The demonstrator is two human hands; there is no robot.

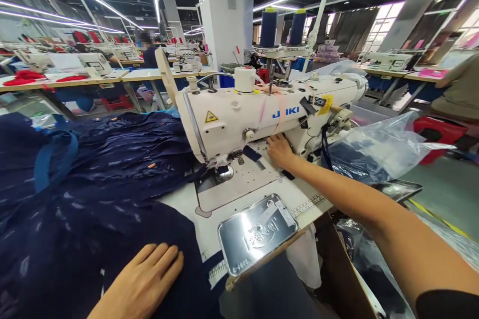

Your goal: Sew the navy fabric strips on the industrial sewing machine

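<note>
Our left hand lies palm down on the navy cloth, its fingers loosely bent and close together, with nothing gripped between them that we can see. Our right hand reaches under the arm of the white sewing machine, low over its bed; its fingertips are partly hidden, so we cannot tell whether they pinch anything. The cloth spreads in a gathered heap over the left side, its edge running up to the needle area. A small dark label lies on the metal bed, just left of our right hand. Nearer to us, a silver tin sits at the table's front edge, between our hands, with a tag across its upper right corner. A white cup stands on top of the machine, and behind it rise two navy thread cones. To the right are a clear plastic bag with dark cloth inside, a red stool and, at the picture's edge, a person. Farther back, other machines stand on tables.
</note>
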